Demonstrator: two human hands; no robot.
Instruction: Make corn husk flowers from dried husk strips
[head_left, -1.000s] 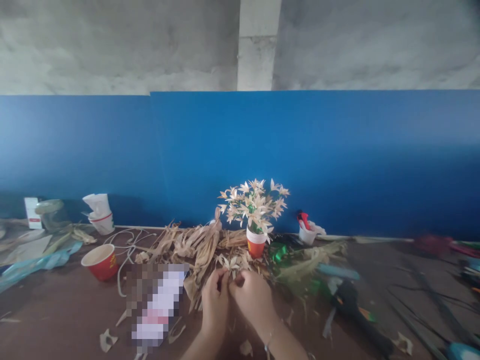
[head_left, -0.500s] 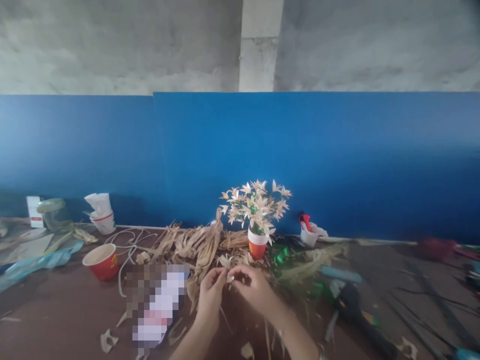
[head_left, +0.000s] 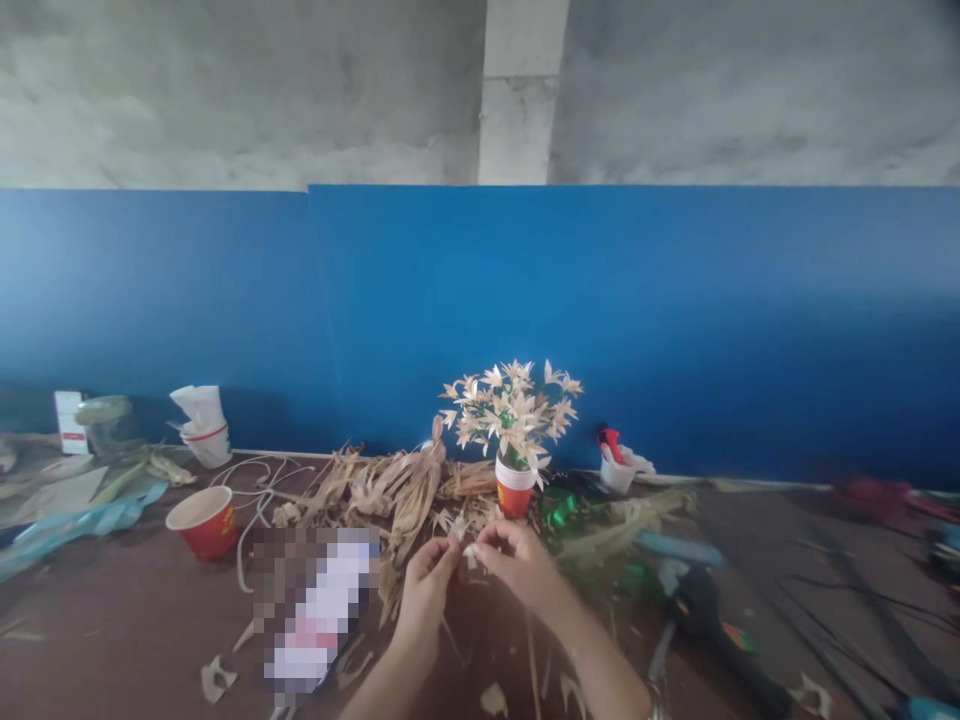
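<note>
My left hand [head_left: 425, 590] and my right hand [head_left: 516, 563] meet above the brown table [head_left: 135, 620], fingertips pinched together on a small pale husk flower [head_left: 466, 545] held between them. A thin stem hangs down from it. Just behind the hands lies a heap of dried corn husks [head_left: 390, 490]. A red and white paper cup [head_left: 513, 487] holds a bunch of finished husk flowers [head_left: 510, 405] right behind my right hand.
A red paper cup [head_left: 201, 522] and white cords [head_left: 251, 485] lie at the left. A blurred-out object [head_left: 315, 610] sits near my left arm. Green ribbon [head_left: 559, 508], a white cup with a red tool [head_left: 616, 465] and a dark glue gun [head_left: 701, 600] lie at the right. A blue wall panel [head_left: 600, 320] backs the table.
Both hands have lifted a little off the table and moved slightly away from me, still pinching the small flower. The right forearm has swung lower to the right.
</note>
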